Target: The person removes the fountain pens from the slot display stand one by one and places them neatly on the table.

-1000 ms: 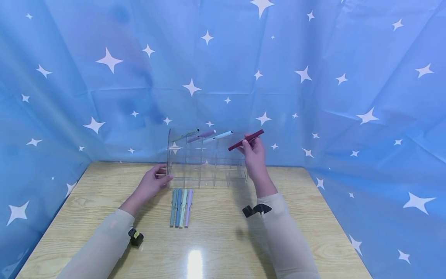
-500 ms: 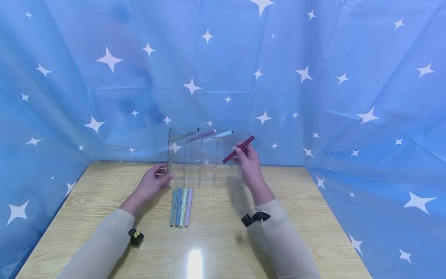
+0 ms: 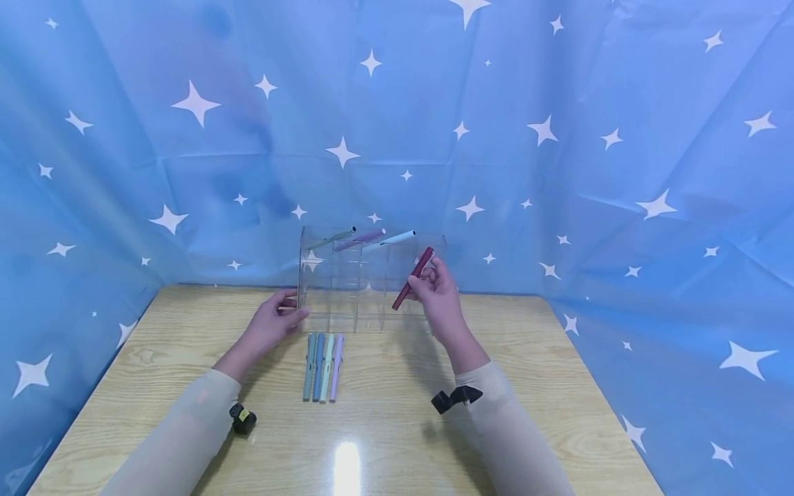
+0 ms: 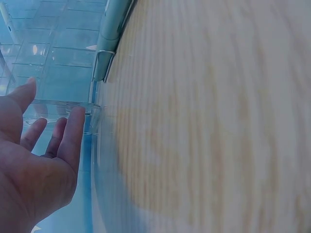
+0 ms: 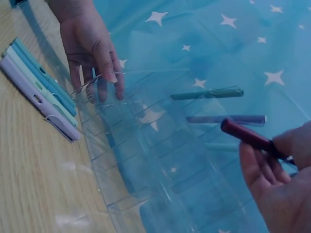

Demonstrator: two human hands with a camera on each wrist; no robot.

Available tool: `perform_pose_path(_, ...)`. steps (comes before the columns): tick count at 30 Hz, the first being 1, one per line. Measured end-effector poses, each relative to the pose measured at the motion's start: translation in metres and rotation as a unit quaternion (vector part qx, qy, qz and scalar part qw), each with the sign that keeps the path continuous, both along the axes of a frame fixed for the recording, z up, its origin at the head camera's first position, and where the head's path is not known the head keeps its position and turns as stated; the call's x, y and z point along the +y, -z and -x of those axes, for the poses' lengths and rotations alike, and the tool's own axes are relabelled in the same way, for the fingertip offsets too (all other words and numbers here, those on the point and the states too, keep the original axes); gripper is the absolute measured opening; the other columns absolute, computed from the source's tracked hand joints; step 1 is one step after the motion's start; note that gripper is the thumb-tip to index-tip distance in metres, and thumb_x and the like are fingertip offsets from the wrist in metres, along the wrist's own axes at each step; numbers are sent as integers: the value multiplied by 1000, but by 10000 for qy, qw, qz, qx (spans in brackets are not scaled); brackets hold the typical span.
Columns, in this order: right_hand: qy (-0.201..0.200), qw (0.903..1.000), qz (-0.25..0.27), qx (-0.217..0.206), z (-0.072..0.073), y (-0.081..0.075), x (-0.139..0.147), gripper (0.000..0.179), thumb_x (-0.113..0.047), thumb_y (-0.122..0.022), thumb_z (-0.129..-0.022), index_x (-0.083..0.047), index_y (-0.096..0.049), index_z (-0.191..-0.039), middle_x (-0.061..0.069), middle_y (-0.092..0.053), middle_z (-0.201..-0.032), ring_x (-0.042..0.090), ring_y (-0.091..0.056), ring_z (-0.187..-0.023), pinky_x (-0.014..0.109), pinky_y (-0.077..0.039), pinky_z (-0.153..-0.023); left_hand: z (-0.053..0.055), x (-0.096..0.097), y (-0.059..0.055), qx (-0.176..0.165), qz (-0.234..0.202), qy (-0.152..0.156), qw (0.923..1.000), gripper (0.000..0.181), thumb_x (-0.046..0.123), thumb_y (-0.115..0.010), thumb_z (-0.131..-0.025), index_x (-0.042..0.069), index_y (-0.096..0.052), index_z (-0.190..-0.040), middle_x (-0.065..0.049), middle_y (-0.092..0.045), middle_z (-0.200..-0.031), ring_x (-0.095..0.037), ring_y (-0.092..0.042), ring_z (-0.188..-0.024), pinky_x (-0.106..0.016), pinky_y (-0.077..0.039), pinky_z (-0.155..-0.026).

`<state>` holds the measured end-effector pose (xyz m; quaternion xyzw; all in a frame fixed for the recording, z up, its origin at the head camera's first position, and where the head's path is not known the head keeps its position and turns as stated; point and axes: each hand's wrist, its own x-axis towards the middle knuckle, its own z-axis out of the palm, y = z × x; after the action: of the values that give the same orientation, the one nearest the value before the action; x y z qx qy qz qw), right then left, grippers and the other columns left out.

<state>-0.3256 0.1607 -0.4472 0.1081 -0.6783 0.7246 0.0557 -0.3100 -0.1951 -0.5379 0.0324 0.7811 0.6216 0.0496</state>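
Lying side by side on the surface (image 3: 384, 427), four pens (image 3: 326, 368) seem lined up for easy reach. Beyond, the left hand (image 3: 273, 320) touches the clear rack (image 3: 372, 279) at its left end, fingers loosely extended, likely steadying it. The right hand (image 3: 439, 303) pinches a dark red pen (image 3: 420, 267) aslant near the rack's right side. Three more pens (image 3: 361, 240) slant along its top, apparently spaced by dividers.

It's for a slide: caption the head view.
Right hand holds a red pen by a clear rack; left hand at its left end.
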Motion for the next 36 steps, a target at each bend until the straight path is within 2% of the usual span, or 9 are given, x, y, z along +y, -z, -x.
perform_pose_path(3,-126,9999,-106,8,-2,1,0,88,6,-71,-104,-17,-27,-176,10,-57,-111,19,-71,-91,43,-70,-90,0,0,0,-9,1,9,10000,65,16,-68,-113,-1,-37,-168,-32,-49,-152,-51,-57,-138,-52,-64,-105)
perform_pose_path(5,-224,9996,-182,37,-4,2,0,93,7,-72,-103,-20,-23,-177,11,-56,-112,19,-71,-89,44,-71,-88,0,0,-1,-22,-17,15,10000,66,16,-68,-113,0,-37,-168,-32,-49,-152,-51,-57,-138,-53,-63,-105)
perform_pose_path(14,-313,9992,-231,-71,-9,3,2,85,8,-73,-102,-29,-36,-170,8,-52,-108,21,-72,-91,44,-71,-87,-2,1,-4,18,13,24,10000,66,18,-69,-113,0,-38,-168,-32,-50,-152,-50,-57,-138,-51,-64,-105)
perform_pose_path(24,-451,9976,-469,-218,-15,9,2,86,8,-78,-98,-32,-45,-166,10,-54,-121,19,-63,-99,37,-69,-89,-3,2,-5,34,46,-16,10000,64,18,-69,-112,-1,-40,-166,-32,-51,-150,-49,-58,-136,-47,-66,-102)
perform_pose_path(36,-804,9936,-678,-421,-32,29,-15,85,9,-79,-96,-25,-45,-166,11,-55,-119,22,-67,-100,42,-70,-90,-3,1,-5,33,-1,3,10000,65,19,-70,-112,-1,-39,-166,-31,-50,-150,-49,-58,-136,-48,-65,-103)
